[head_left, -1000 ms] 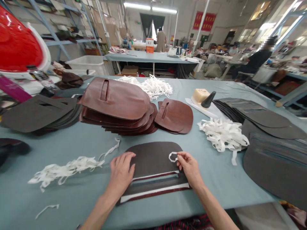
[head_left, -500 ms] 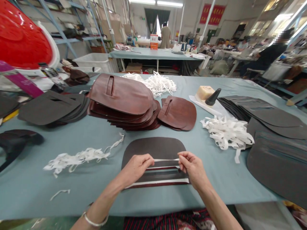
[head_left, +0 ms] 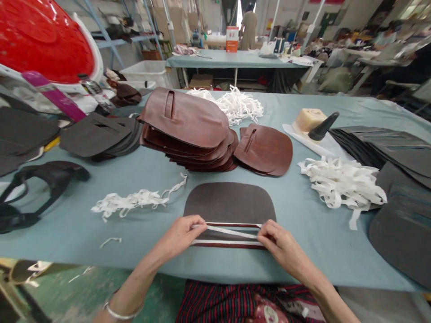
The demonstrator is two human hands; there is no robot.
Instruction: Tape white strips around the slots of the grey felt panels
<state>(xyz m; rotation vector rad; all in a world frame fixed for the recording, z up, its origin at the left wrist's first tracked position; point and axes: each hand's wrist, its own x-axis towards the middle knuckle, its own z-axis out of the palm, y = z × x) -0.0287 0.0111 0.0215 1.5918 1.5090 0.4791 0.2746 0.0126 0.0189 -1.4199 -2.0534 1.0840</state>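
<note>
A dark grey panel (head_left: 230,202) with a rounded far edge lies on the table in front of me. Across its near part run a slot and white strips edged in dark red. My left hand (head_left: 185,233) pinches one end of a thin white strip (head_left: 232,232) at the panel's left side. The other end is between the fingertips of my right hand (head_left: 278,242), near the right side. Held taut, the strip slants slightly down to the right over the slot.
Brown leather panels (head_left: 188,119) are stacked beyond the grey one. White strip piles lie left (head_left: 131,202) and right (head_left: 343,184). A yellowish block (head_left: 310,120) and black cone (head_left: 323,127) stand back right. Grey panels (head_left: 400,148) lie at the right.
The held strip has moved nearer the front edge, from beyond the slot to over it, and now slants. Both hands stay closed on it. The view has shifted left and downward.
</note>
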